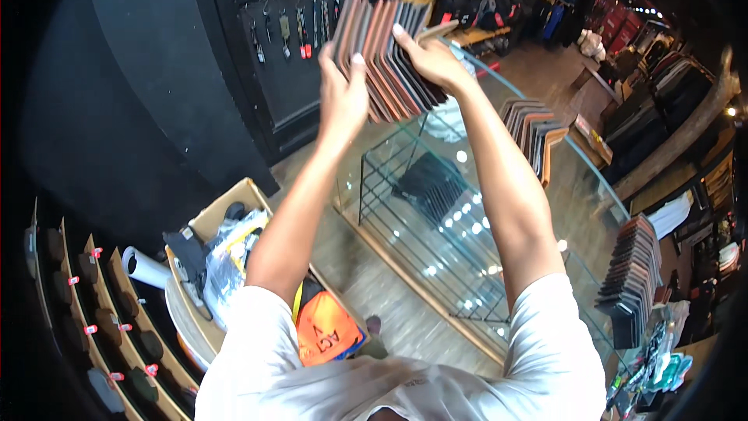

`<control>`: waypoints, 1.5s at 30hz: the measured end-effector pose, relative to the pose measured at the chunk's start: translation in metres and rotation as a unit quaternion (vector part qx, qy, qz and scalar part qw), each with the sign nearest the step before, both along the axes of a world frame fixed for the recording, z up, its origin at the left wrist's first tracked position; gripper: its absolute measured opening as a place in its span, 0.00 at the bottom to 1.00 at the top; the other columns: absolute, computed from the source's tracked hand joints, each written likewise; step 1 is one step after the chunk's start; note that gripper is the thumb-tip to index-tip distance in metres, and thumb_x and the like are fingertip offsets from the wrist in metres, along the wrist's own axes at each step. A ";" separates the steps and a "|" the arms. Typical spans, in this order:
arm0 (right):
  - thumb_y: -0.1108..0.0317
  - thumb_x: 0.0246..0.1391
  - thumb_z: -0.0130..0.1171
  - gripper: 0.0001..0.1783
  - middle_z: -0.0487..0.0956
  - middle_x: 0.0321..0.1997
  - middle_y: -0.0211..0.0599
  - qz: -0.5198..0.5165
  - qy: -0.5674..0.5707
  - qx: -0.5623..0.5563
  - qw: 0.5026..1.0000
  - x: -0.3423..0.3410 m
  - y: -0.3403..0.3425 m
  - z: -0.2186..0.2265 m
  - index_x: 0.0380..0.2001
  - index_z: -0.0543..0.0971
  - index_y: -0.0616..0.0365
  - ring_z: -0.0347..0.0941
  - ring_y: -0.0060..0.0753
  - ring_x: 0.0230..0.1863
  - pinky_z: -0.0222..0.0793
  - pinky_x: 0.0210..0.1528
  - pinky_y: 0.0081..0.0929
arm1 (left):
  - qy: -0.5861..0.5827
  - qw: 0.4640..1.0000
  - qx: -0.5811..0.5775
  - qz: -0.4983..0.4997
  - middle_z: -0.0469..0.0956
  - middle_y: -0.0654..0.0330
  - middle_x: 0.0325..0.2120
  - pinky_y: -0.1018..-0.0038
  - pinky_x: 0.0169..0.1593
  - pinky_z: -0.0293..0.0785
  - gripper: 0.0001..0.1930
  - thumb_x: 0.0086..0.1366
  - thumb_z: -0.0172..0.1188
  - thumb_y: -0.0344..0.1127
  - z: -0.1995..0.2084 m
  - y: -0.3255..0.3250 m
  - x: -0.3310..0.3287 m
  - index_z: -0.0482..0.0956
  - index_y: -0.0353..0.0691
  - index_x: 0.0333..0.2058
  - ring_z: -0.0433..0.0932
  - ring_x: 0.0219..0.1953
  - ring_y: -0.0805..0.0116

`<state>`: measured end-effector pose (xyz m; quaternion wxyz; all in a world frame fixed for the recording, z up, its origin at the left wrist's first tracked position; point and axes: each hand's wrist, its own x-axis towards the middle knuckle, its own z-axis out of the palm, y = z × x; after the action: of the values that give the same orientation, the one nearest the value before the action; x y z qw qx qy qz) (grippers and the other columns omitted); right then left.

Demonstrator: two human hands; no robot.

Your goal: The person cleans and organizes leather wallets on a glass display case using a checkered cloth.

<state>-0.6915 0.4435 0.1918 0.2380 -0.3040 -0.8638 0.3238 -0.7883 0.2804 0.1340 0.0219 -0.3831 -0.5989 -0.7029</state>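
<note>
Head view: left hand [345,100] and right hand [436,61] press bundle of folded brown and black pieces [383,70] between them, thumbs on top, probably so loose pieces stay aligned. Similar stack [536,131] right of right hand, on glass bench [580,210].

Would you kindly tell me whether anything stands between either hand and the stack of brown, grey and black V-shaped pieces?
Nothing visible does: the left hand and the right hand touch the stack directly, one at each side. The clear glass counter shows lower, not between.
</note>
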 end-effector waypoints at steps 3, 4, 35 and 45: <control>0.27 0.58 0.47 0.51 0.80 0.50 0.57 0.030 0.088 -0.083 0.992 0.002 -0.064 0.002 0.50 0.77 0.77 0.77 0.39 0.53 0.69 0.56 0.33 | 0.112 0.991 -0.018 0.066 0.73 0.34 0.51 0.59 0.59 0.69 0.26 0.72 0.50 0.41 0.028 -0.059 -0.004 0.58 0.32 0.62 0.75 0.55 0.39; 0.27 0.58 0.47 0.48 0.81 0.48 0.60 0.038 0.134 -0.138 0.981 0.007 -0.079 -0.005 0.49 0.79 0.71 0.78 0.46 0.54 0.69 0.58 0.34 | 0.132 0.988 -0.030 0.070 0.75 0.35 0.50 0.59 0.57 0.70 0.25 0.73 0.49 0.41 0.037 -0.075 0.002 0.59 0.33 0.62 0.75 0.54 0.40; 0.60 0.58 0.54 0.30 0.73 0.60 0.43 -0.361 0.376 -0.614 0.593 0.316 -0.317 -0.428 0.59 0.67 0.67 0.70 0.39 0.58 0.64 0.60 0.34 | 0.090 0.673 -0.482 -0.553 0.77 0.45 0.52 0.65 0.60 0.69 0.22 0.68 0.52 0.35 -0.329 -0.039 0.236 0.71 0.33 0.58 0.76 0.56 0.55; 0.66 0.53 0.53 0.23 0.74 0.44 0.43 -0.546 0.357 -0.487 0.581 0.303 -0.257 -0.471 0.49 0.71 0.73 0.70 0.33 0.44 0.66 0.49 0.31 | 0.301 0.698 -0.447 -0.473 0.74 0.44 0.54 0.53 0.57 0.69 0.18 0.69 0.49 0.39 -0.369 0.026 0.297 0.75 0.44 0.56 0.73 0.55 0.41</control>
<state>-0.3889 0.1862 -0.2791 0.4751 -0.6485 -0.0931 0.5874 -0.4910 0.3061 -0.2348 -0.3081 -0.7715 -0.5440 -0.1182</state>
